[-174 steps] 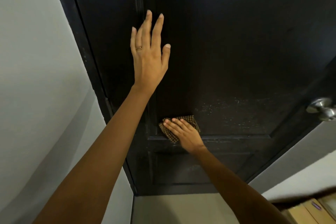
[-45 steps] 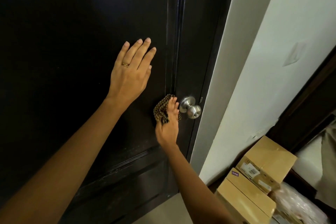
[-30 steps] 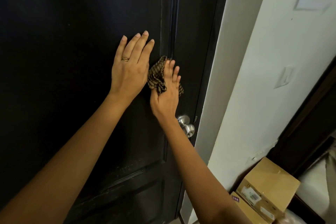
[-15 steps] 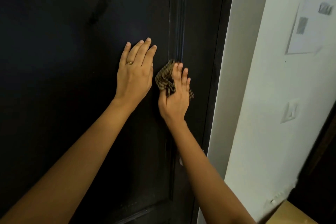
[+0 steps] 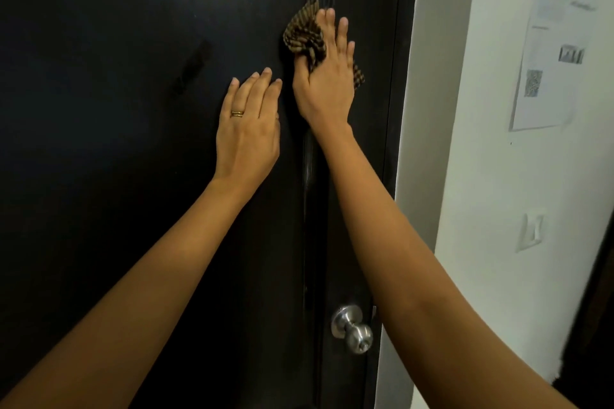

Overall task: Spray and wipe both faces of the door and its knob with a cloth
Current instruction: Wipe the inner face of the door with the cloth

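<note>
The dark door (image 5: 133,176) fills the left and middle of the head view. My right hand (image 5: 327,83) presses a brown checked cloth (image 5: 304,31) against the door's right stile, high above the knob. Its fingers lie straight, and the cloth bunches up between thumb and index finger. My left hand (image 5: 249,129), with a ring on one finger, rests flat on the door panel just left of and below the right hand. The silver round knob (image 5: 354,330) sits low on the stile, beside my right forearm, with nothing touching it.
The door frame (image 5: 402,109) and a pale wall (image 5: 498,176) lie to the right. A printed paper sheet (image 5: 555,43) hangs on the wall, with a light switch (image 5: 531,229) below it. A dark opening (image 5: 598,325) shows at the far right edge.
My right hand slid the cloth up the stile, from beside the knob to well above it. My left hand stayed flat on the panel. The view tilted up, so the boxes left the frame.
</note>
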